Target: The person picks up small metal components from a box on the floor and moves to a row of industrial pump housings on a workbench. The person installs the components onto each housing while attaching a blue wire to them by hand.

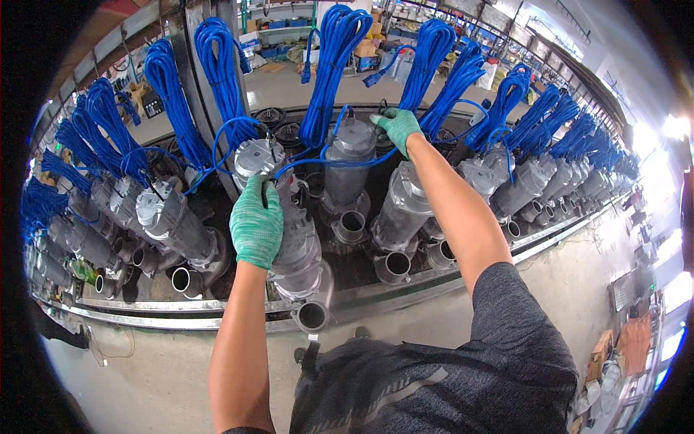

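Observation:
My left hand [257,226], in a green knitted glove, is closed at the top of a grey metal pump [298,249] in the front row. Its fingertips are beside the spot where a blue cable [307,160] meets that pump; what they grip is hidden. Farther back and to the right, my right hand [399,127], gloved alike, reaches past the top of another grey pump [347,170]. Thumb and fingers close together there near a small dark loop [382,106], and what lies between them is too small to make out. The blue cable runs slack between the two hands.
More upright pumps with round outlets, such as one [170,220] at left, line a long metal-edged stand [173,307]. Hanks of blue cable [336,72] hang above them. A steel post [210,87] rises behind. Boxes and parts [614,362] stand at the right.

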Motion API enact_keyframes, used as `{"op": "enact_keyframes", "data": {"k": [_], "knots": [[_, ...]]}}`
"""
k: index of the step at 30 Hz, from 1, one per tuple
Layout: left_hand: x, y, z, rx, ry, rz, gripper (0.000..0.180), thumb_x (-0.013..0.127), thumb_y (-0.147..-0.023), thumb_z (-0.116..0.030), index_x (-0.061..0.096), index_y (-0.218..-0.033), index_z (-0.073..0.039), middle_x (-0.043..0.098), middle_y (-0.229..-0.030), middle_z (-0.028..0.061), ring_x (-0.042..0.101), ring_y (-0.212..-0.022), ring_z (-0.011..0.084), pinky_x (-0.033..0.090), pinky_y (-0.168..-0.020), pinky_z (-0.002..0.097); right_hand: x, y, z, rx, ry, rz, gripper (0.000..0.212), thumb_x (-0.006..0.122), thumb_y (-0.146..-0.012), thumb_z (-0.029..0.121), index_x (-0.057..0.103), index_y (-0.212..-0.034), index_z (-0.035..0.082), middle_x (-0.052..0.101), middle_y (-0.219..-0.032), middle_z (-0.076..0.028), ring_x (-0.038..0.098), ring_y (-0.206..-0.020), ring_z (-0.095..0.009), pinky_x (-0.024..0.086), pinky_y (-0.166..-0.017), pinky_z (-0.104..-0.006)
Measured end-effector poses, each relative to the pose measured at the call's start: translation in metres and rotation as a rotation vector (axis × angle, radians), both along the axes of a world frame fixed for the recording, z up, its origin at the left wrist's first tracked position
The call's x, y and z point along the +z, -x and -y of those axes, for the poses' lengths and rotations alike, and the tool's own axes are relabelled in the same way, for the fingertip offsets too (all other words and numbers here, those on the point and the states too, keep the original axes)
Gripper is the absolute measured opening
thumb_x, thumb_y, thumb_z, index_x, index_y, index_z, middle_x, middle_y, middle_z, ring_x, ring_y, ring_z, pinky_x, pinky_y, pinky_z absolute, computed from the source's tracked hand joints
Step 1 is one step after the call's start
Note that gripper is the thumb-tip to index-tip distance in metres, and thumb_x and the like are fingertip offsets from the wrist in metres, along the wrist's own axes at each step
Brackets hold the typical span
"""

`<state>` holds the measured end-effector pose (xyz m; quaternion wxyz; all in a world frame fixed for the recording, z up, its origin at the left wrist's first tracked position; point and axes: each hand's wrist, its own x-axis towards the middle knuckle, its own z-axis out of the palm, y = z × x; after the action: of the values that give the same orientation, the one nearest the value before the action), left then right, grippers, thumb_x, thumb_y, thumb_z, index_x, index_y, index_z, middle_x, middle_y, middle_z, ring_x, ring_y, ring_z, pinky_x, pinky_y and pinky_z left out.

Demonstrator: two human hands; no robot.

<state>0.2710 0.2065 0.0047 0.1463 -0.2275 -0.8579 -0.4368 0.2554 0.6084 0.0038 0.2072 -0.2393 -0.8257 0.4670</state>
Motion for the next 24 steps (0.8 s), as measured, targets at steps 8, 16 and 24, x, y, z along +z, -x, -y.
{"op": "enact_keyframes", "data": {"k": [8, 16, 24], "knots": [[0.002, -0.002, 0.000, 0.002, -0.003, -0.028, 0.024, 0.053, -0.100, -0.024, 0.066, -0.110, -0.006, 0.069, -0.094, 0.0235, 0.066, -0.085, 0.0434, 0.052, -0.074, 0.0500, 0.007, -0.009, 0.010, 0.033, 0.056, -0.009, 0.040, 0.079, -0.086, 0.026, 0.070, -0.113, -0.003, 0.073, -0.099, -0.010, 0.062, -0.080, -0.021, 0.050, -0.077, -0.0361], [0.000, 0.001, 0.002, 0.004, 0.006, 0.013, 0.024, 0.053, -0.100, -0.024, 0.065, -0.112, -0.007, 0.069, -0.093, 0.0237, 0.066, -0.085, 0.0438, 0.052, -0.073, 0.0504, 0.014, -0.002, 0.015, 0.018, -0.128, 0.133, 0.053, 0.081, -0.081, 0.035, 0.068, -0.115, -0.004, 0.072, -0.107, -0.019, 0.068, -0.088, -0.028, 0.051, -0.081, -0.0387], [0.000, 0.000, 0.005, 0.010, -0.026, 0.038, 0.024, 0.053, -0.100, -0.026, 0.066, -0.111, -0.008, 0.069, -0.095, 0.0228, 0.065, -0.087, 0.0443, 0.051, -0.074, 0.0504, 0.024, 0.008, 0.012, 0.080, -0.561, 0.241, 0.073, 0.077, -0.079, 0.048, 0.059, -0.131, 0.000, 0.065, -0.126, -0.023, 0.061, -0.118, -0.040, 0.048, -0.100, -0.0421]]}}
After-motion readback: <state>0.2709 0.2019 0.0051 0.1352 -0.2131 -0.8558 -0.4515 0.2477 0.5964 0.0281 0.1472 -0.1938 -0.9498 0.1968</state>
